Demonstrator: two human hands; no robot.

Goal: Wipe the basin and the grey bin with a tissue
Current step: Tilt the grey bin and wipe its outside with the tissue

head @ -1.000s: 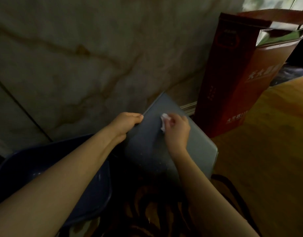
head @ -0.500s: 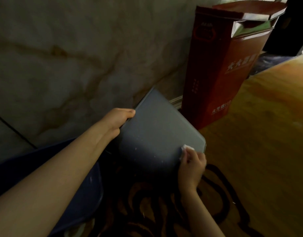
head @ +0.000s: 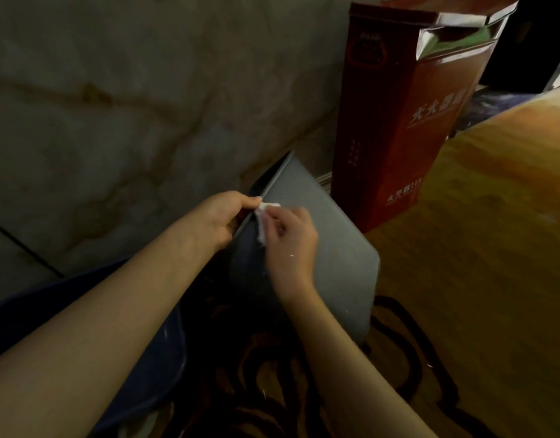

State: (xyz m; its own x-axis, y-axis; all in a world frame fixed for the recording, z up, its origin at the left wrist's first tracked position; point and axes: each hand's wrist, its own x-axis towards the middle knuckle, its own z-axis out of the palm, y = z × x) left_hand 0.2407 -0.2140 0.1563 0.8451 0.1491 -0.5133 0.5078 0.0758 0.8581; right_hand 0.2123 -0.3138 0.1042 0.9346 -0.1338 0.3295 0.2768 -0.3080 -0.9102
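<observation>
The grey bin lies tilted on its side against the marble wall, its flat side facing up. My left hand grips its upper left rim. My right hand pinches a small white tissue and presses it on the bin's side close to that rim, right beside my left thumb. The dark blue basin sits at the lower left, mostly hidden under my left forearm.
A tall red carton stands against the wall just right of the bin. The marble wall fills the left and top. A patterned brown floor spreads to the right and below.
My right hand with the tissue slid from the bin's upper part down to its lower right corner, then back up to the top left rim. My left hand kept its grip.
</observation>
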